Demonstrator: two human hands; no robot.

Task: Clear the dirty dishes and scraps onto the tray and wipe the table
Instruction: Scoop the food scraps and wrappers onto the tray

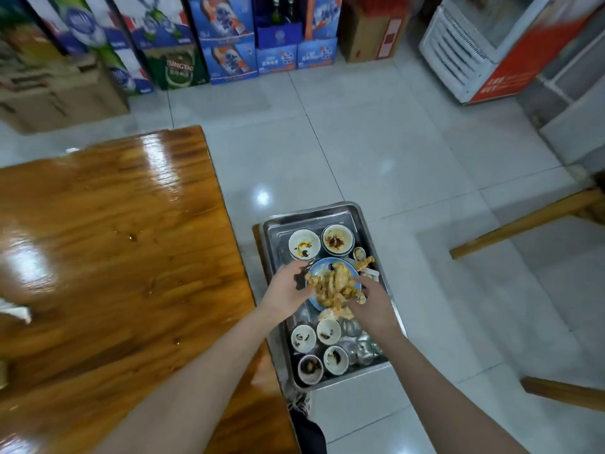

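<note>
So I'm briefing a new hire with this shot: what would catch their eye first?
The left hand and right hand meet at a heap of brownish scraps on a blue plate, mid-tray. The steel tray, just right of the table, is packed with stained small bowls. At left, the glossy wooden table gleams under the lights.

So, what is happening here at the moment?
A person is clearing up. The left hand holds a pile of scraps on the blue plate in the metal tray; the right hand is against the pile's other side, its grip unclear. Dirty small bowls and glasses already fill the tray. A white scrap lies on the wooden table.
</note>
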